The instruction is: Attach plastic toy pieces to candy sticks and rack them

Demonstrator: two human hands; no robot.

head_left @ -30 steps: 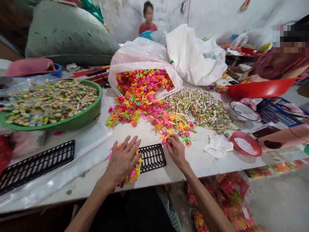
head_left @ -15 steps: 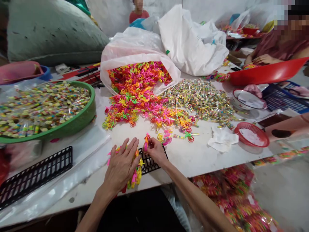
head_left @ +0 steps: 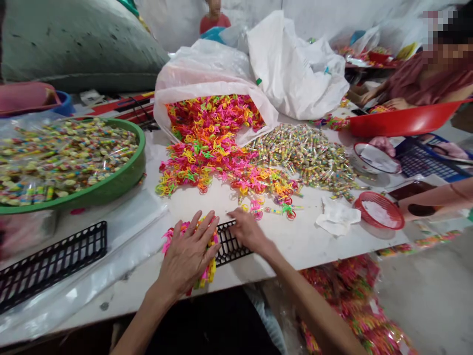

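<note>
My left hand [head_left: 186,254] lies flat, fingers spread, on a row of pink, yellow and orange plastic toys [head_left: 207,268] set in a black grid tray [head_left: 231,244] at the table's front edge. My right hand [head_left: 248,230] rests palm down on the same tray just right of the left hand, fingers stretched toward it; anything under them is hidden. A heap of neon plastic toys [head_left: 207,148] spills from a white plastic bag [head_left: 207,74] just beyond both hands.
A green basin [head_left: 121,185] of wrapped candies stands left, a second black grid tray [head_left: 51,264] front left. Wrapped candy sticks [head_left: 306,160] lie mid-table. A small red basket [head_left: 380,212], red basin [head_left: 399,123] and another person [head_left: 424,84] are at right.
My right hand picked a toy from the heap's edge, carried it left to the black tray, and now lies flat on the tray. The left hand stayed on the toys.
</note>
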